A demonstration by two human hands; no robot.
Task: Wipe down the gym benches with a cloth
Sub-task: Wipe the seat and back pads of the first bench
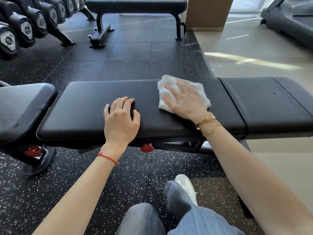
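A black padded gym bench (88,106) runs left to right in front of me. My right hand (184,100) lies flat, fingers spread, pressing a folded white cloth (169,82) onto the long pad near its right end. My left hand (121,119) rests palm down on the middle of the same pad, fingers slightly curled, holding nothing. The shorter pad section (271,102) to the right carries a few small droplets. A separate seat pad (23,106) tilts at the far left.
A second flat bench (135,4) stands at the back. A dumbbell rack (30,22) fills the upper left. A treadmill (291,19) sits at the upper right on pale flooring. Red adjustment knobs (147,147) hang under the bench. My leg and white shoe (186,185) are below.
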